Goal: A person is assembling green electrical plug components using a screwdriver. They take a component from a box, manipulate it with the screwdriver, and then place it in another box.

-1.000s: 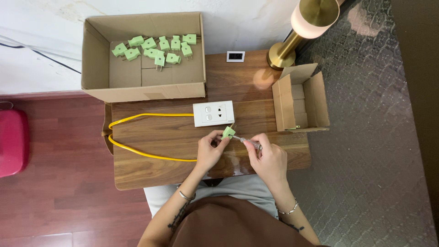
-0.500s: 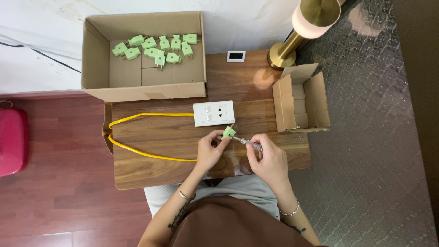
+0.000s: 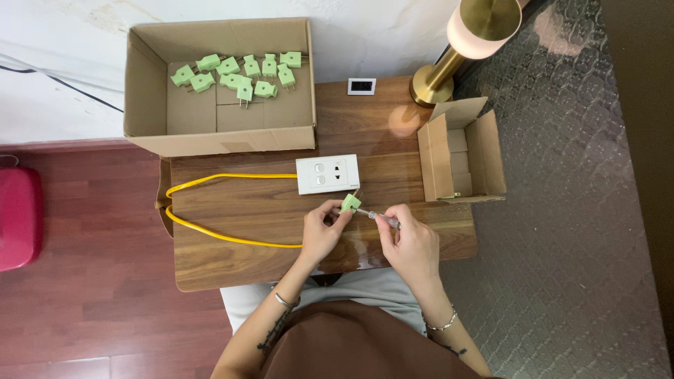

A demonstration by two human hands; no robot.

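Wooden table (image 3: 232,260) against a pale wall, red floor to the left, patterned grey floor to the right. Large cardboard box (image 3: 151,126) at the back holds ten loose green plugs (image 3: 235,74) on its floor. Small cardboard box (image 3: 460,151) at the right edge, tipped on its side, shows nothing inside. White socket plate (image 3: 327,174) sits mid-table, yellow cable (image 3: 210,235) looping leftwards from it. Left hand (image 3: 321,231) pinches one green plug (image 3: 350,203) at its fingertips, just in front of the socket plate. Right hand (image 3: 414,242) is curled around a slim screwdriver (image 3: 379,218), tip at the plug. Brass lamp (image 3: 456,49) stands behind.
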